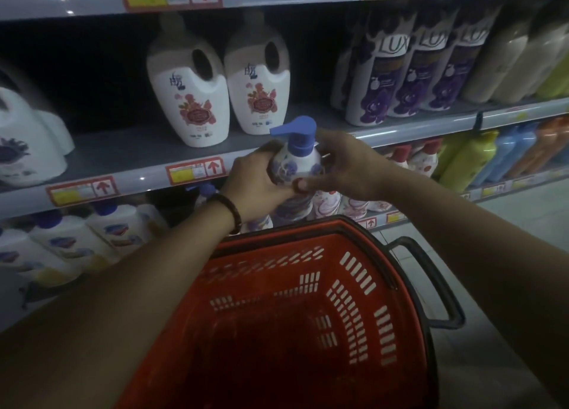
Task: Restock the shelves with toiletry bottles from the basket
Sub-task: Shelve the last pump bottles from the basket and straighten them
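A white pump bottle (pixel 300 162) with purple flowers and a blue pump head is held upright in front of the middle shelf's edge (pixel 144 174), above the red basket (pixel 354 273). My left hand (pixel 255 187) grips its left side and bottom. My right hand (pixel 341 165) holds its right side, thumb across the front. The basket's inside looks bare where it shows; my forearms cover part of it.
On the middle shelf stand two white floral jugs (pixel 197 91), purple Lux bottles (pixel 397 76) and beige bottles (pixel 498 60). A dark gap lies left of the jugs. The lower shelf holds blue-capped bottles (pixel 92 236) and coloured bottles (pixel 480 159). The basket's black handle (pixel 437 279) sticks out right.
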Demonstrator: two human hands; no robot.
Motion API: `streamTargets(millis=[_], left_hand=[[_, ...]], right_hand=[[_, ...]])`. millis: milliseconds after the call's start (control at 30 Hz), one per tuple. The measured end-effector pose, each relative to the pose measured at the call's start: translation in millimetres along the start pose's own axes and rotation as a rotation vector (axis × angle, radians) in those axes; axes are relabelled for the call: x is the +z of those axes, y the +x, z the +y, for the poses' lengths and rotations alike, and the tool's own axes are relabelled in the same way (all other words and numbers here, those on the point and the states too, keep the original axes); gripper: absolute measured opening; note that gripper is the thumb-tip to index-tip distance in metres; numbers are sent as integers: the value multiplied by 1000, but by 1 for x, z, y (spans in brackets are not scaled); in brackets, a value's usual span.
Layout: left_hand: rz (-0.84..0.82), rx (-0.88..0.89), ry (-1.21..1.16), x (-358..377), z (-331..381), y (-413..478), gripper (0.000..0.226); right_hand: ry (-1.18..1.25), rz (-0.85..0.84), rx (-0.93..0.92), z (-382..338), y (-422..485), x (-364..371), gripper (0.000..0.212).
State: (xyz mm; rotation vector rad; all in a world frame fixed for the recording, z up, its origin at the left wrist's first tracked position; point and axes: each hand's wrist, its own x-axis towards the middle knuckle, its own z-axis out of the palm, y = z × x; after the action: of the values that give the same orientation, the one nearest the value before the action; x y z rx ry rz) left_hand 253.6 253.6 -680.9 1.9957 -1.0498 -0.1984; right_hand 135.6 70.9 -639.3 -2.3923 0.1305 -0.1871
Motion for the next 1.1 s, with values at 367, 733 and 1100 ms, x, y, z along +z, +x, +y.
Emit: streamTargets(millis=[367, 733, 1100], left_hand=[[65, -86, 41, 46, -41, 4, 58], [3, -203, 57, 91, -104, 26, 65], [-120, -264, 316, 98, -99, 38, 47]], right_hand=[[-143, 2, 109, 50, 16, 44, 66], [-39, 47, 141, 97, 32, 84, 71], [-68, 63, 283, 122, 43, 100, 71]])
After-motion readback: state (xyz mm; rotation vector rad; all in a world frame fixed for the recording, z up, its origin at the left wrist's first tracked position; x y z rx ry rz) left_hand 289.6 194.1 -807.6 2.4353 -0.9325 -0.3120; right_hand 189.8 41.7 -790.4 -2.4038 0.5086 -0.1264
